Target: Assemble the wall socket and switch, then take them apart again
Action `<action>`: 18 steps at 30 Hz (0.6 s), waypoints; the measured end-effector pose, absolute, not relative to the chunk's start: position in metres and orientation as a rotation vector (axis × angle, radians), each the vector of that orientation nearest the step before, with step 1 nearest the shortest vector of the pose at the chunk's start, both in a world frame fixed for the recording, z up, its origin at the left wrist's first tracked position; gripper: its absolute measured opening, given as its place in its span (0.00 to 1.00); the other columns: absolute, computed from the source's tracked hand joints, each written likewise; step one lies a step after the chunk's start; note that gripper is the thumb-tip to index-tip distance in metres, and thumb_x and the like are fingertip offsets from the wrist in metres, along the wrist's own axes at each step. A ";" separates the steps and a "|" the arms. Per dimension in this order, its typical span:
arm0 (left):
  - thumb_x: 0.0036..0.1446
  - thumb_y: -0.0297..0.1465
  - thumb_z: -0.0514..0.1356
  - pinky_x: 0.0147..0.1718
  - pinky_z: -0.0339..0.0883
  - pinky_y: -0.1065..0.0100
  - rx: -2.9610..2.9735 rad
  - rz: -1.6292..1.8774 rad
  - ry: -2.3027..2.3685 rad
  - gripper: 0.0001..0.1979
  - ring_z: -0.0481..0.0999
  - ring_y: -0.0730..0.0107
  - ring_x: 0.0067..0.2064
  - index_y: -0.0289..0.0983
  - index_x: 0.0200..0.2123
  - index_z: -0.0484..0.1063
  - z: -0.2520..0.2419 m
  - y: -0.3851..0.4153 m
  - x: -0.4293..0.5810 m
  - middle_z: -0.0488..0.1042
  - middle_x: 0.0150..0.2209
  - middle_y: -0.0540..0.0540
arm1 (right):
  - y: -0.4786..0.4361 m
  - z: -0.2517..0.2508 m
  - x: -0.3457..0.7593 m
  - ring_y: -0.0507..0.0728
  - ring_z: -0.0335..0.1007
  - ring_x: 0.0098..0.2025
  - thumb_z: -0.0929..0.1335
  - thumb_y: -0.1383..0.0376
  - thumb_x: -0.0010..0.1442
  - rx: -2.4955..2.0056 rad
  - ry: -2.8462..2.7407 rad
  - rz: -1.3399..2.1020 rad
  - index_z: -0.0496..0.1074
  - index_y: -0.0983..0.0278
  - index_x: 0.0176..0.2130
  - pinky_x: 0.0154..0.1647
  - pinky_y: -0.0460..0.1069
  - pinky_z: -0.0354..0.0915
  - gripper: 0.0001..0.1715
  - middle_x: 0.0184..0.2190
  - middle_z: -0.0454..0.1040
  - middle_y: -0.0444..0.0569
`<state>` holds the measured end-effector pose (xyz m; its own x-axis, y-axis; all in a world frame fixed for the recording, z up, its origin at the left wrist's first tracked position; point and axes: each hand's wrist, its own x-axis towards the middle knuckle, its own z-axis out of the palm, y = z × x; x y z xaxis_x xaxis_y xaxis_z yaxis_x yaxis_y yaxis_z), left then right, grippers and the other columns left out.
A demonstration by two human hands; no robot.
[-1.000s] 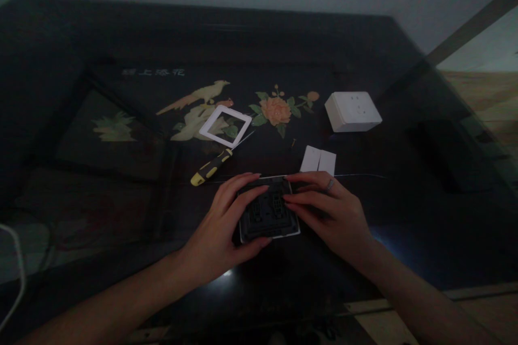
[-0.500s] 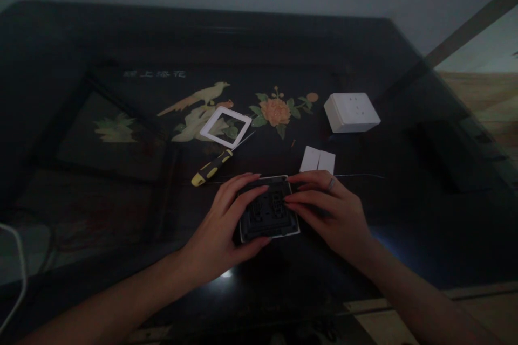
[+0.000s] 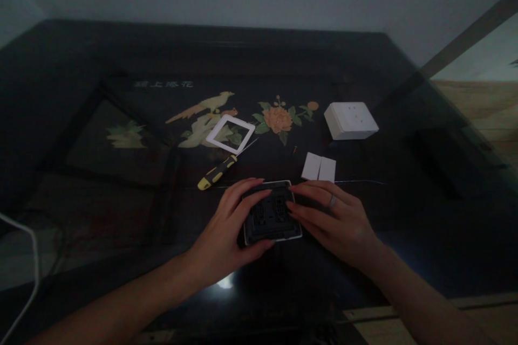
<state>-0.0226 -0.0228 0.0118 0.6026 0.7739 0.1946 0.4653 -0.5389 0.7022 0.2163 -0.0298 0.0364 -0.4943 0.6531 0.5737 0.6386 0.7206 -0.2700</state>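
Note:
A square wall switch (image 3: 270, 216), its black inner side up and a thin white rim around it, is between my two hands. My left hand (image 3: 229, 226) grips it from the left, fingers over the far edge and thumb at the near edge. On the right side, my right hand (image 3: 335, 215), with a ring on one finger, has its fingertips closed on the switch's edge. Just beyond it lie two white rocker plates (image 3: 319, 167) side by side. A yellow and black screwdriver (image 3: 218, 171) lies beyond my left hand, its tip near a white square frame (image 3: 216, 143).
A white box with a socket face (image 3: 351, 120) stands at the back right. A small screw (image 3: 295, 150) lies beyond the rocker plates. The dark glossy table (image 3: 121, 259) bears a bird and flower picture. A white cable (image 3: 35, 259) hangs at the left edge.
The view has shifted slightly, so everything sits a little lower in the picture. My left hand keeps its hold, and my right fingers have shifted slightly at the switch's right edge.

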 end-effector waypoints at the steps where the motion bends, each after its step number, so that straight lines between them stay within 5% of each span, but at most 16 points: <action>1: 0.57 0.35 0.64 0.62 0.56 0.41 2.219 0.668 0.973 0.34 0.57 0.46 0.66 0.45 0.63 0.54 0.012 -0.023 -0.023 0.57 0.64 0.38 | -0.030 0.037 0.217 0.59 0.76 0.45 0.69 0.71 0.61 -0.965 -2.265 0.008 0.78 0.63 0.41 0.41 0.55 0.77 0.08 0.41 0.81 0.54; 12: 0.57 0.35 0.64 0.63 0.57 0.42 2.224 0.682 0.961 0.33 0.57 0.47 0.66 0.44 0.62 0.55 0.013 -0.022 -0.022 0.57 0.64 0.38 | -0.032 0.034 0.219 0.60 0.77 0.44 0.71 0.71 0.59 -0.918 -2.314 -0.116 0.78 0.66 0.41 0.42 0.54 0.77 0.08 0.40 0.81 0.55; 18: 0.55 0.34 0.65 0.62 0.57 0.41 2.228 0.693 0.962 0.34 0.57 0.46 0.66 0.45 0.63 0.55 0.011 -0.022 -0.022 0.58 0.64 0.38 | -0.031 0.040 0.222 0.57 0.76 0.43 0.68 0.66 0.64 -1.071 -2.148 0.237 0.78 0.60 0.43 0.41 0.54 0.76 0.09 0.42 0.79 0.52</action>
<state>-0.0223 -0.0220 0.0113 0.5991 0.7701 0.2192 0.4520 -0.5513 0.7013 0.2224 -0.0310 0.0403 -0.4009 0.7558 0.5177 0.6246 0.6389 -0.4490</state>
